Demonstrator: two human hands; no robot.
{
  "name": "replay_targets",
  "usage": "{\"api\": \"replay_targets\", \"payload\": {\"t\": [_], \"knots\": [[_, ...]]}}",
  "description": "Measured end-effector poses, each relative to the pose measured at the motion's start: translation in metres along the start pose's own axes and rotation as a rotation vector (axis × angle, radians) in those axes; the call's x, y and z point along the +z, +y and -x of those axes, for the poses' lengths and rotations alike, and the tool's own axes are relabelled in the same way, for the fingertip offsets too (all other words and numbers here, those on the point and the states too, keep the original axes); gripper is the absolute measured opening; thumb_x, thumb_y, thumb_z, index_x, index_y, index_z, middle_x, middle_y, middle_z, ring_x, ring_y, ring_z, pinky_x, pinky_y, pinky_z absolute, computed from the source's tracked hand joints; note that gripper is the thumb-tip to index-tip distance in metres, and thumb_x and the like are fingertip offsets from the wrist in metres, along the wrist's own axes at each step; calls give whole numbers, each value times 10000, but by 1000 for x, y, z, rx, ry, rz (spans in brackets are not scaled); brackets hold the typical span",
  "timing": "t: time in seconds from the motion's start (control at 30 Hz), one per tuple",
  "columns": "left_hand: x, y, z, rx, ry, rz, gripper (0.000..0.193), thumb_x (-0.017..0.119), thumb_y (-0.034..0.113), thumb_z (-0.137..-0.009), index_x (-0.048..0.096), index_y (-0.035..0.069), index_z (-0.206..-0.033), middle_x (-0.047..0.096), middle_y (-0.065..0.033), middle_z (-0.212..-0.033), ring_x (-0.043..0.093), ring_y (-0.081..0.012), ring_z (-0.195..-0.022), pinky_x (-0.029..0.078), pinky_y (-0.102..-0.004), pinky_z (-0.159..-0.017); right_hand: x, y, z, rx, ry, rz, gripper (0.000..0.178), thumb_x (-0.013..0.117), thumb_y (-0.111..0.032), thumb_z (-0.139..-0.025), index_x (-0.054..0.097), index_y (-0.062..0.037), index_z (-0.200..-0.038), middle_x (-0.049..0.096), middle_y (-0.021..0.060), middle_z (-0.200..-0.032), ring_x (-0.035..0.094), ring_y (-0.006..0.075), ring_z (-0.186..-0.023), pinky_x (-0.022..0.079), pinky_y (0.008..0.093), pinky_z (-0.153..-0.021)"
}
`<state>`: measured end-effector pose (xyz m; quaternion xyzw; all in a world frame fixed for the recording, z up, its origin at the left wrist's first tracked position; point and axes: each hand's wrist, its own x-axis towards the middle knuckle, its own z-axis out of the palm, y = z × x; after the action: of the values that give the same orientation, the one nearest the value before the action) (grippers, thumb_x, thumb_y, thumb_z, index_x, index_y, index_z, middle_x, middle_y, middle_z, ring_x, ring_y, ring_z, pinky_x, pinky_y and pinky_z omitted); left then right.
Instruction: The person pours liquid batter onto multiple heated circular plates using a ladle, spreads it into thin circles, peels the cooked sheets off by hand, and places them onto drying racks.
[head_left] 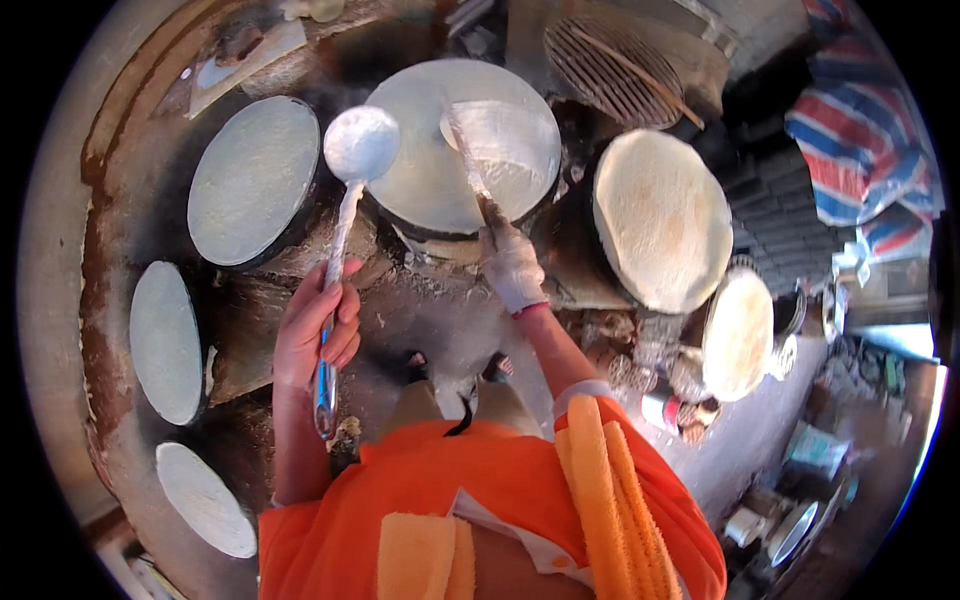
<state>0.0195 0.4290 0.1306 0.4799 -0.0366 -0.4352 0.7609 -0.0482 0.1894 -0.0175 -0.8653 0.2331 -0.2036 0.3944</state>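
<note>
My left hand is closed round the handle of a long metal ladle. The ladle's bowl, coated in white batter, hangs over the left edge of the middle round griddle. My right hand, in a whitish glove, grips the dark end of a thin, batter-smeared spreader. Its blade reaches across the same griddle, against a patch of thick white batter. A paler film covers much of the griddle's surface around that patch. How the far tip of the spreader is shaped cannot be made out.
Round griddles with pale sheets stand on the left. To the right, two more carry browning flatbreads. A slatted round rack with a stick lies beyond. Striped cloth hangs at the far right.
</note>
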Motion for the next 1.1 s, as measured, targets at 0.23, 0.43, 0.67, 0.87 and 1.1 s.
{"api": "replay_targets", "payload": {"t": [0.23, 0.43, 0.67, 0.87, 1.1], "knots": [[-18, -4, -20, -44, -47, -10, 280, 382, 145, -941, 442, 38, -1193, 468, -13, -717, 317, -31, -353, 303, -189, -330, 51, 91, 35, 452, 259, -1039, 369, 463, -70, -900, 445, -18, -1264, 543, 112, -1198, 514, 186, -1093, 396, 269, -936], [-31, -4, -34, -130, -13, -18, 276, 374, 149, -942, 443, 45, -1188, 455, -10, -711, 315, -31, -359, 311, -191, -336, 56, 124, -11, 570, 501, -1634, 326, 459, 2, -885, 502, -3, -1209, 551, 65, -1193, 489, 172, -1123, 386, 278, -969], [-14, 8, -99, -137, -79, -202, 240, 377, 168, -940, 482, 49, -1118, 493, -7, -671, 343, -47, -343, 281, -197, -315, -6, 73, -39, 188, -168, 256, 308, 489, -51, -882, 525, -5, -1184, 577, 111, -1149, 540, 145, -1033, 434, 238, -877], [3, 24, -213, -76, 23, -449, 147, 496, 194, -895, 466, 50, -878, 496, -30, -656, 406, -94, -435, 333, -235, -416, -58, 41, 16, 33, -233, -29, 376, 472, -182, -898, 471, -63, -1254, 611, 150, -1082, 589, 189, -962, 450, 310, -831], [-29, 7, -156, -124, 78, -667, 118, 452, 178, -914, 433, 64, -889, 488, -42, -612, 415, -115, -353, 360, -269, -343, 49, 45, 18, 402, -12, -884, 354, 464, -143, -922, 459, -84, -1271, 545, -34, -790, 465, 17, -635, 423, 172, -542]]}}
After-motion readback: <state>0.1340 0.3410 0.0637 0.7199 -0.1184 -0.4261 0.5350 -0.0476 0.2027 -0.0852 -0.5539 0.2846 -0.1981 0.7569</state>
